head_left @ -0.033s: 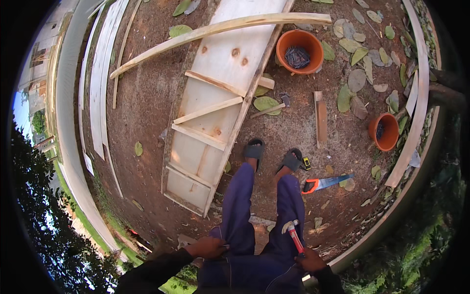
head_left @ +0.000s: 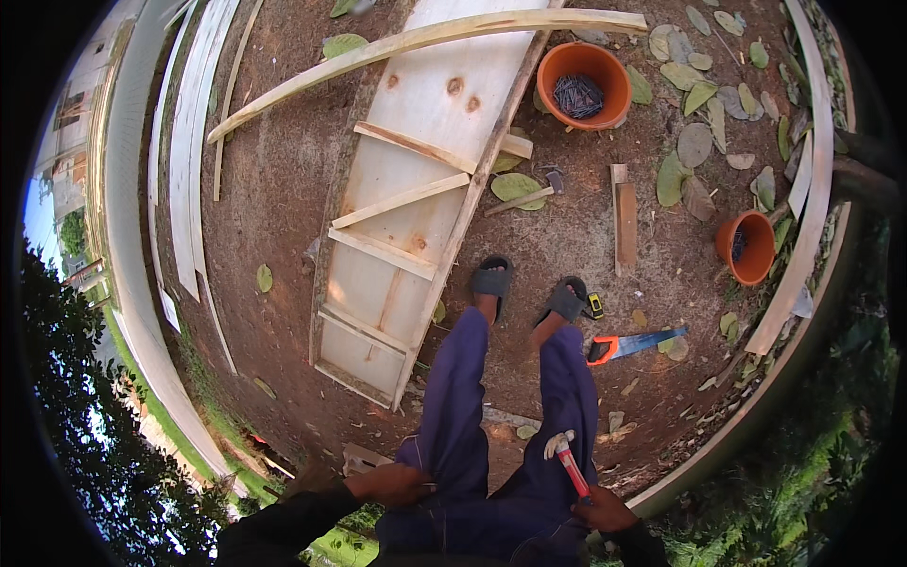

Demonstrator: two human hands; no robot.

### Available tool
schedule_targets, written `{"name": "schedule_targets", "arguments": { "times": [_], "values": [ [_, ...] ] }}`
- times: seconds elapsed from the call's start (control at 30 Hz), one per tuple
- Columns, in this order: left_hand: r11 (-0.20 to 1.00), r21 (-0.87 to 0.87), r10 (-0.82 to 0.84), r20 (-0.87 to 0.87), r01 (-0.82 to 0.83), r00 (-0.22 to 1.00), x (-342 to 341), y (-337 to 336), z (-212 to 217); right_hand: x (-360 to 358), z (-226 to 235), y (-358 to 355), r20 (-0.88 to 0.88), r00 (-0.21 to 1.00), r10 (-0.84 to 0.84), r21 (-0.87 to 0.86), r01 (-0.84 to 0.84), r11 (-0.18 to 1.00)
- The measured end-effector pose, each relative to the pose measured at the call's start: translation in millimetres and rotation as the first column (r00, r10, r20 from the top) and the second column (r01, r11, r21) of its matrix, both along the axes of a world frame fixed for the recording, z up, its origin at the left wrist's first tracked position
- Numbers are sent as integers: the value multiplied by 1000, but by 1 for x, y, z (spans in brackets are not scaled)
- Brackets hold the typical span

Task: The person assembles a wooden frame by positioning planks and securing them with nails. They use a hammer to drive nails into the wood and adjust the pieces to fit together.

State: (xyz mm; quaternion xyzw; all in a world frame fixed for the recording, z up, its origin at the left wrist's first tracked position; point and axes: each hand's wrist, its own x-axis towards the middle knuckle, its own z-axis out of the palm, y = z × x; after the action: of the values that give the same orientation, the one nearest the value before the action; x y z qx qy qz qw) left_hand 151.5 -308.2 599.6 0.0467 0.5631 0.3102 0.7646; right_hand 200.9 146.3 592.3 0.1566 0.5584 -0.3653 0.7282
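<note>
Pale timber fills the middle of our view: a long plywood panel (head_left: 416, 189) with nailed cross battens lies flat on bare brown dirt, running from twelve o'clock down toward seven. Across its top end a thin curved strip of wood (head_left: 425, 38) rests at a slant. At nine to eleven o'clock we see a stack of long white boards (head_left: 194, 132).

At one o'clock sits a big orange bucket (head_left: 584, 85) with dark nails inside; at three o'clock a smaller orange pot (head_left: 748, 248) stands by the curved wooden edging, dry leaves scattered between them. A short plank (head_left: 624, 219) lies at two o'clock, and a handsaw (head_left: 635, 344) with an orange handle at four, just beside our sandalled feet (head_left: 529, 295).

Our purple trouser legs cover the ground below the feet, and both forearms are cut off by the lower rim.

Our left hand (head_left: 389, 484) rests on the left thigh at six o'clock; whether it grips anything we cannot tell. Our right hand (head_left: 603, 510), at five o'clock, is wrapped around a hammer (head_left: 569, 461): red handle, pale head tipped up toward the knee, held over the right thigh.
</note>
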Motion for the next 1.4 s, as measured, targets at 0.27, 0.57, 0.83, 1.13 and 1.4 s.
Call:
{"name": "schedule_targets", "arguments": {
  "times": [0.27,0.57,0.83,1.13,1.4],
  "values": [
    [961,-112,248,-63,-253,967,-143,-66,-106,-93,-105,-20,74,987,-142,-128,151,980],
    [847,194,107,-974,-495,-199,-351,-111,-524,-283,-518,-122,-856,504,-119,-263,-225,938],
    [958,100,-35,-889,-269,-457,-392,-114,-622,-296,-632,-155,-867,445,-224,-314,-141,939],
    [952,113,-45,-867,-284,-496,-396,-114,-621,-344,-640,-160,-928,342,-152,-205,-126,971],
    [941,127,-40,-877,-313,-479,-395,-113,-623,-352,-636,-156,-983,184,-13,-61,-259,964]
  ]
}}
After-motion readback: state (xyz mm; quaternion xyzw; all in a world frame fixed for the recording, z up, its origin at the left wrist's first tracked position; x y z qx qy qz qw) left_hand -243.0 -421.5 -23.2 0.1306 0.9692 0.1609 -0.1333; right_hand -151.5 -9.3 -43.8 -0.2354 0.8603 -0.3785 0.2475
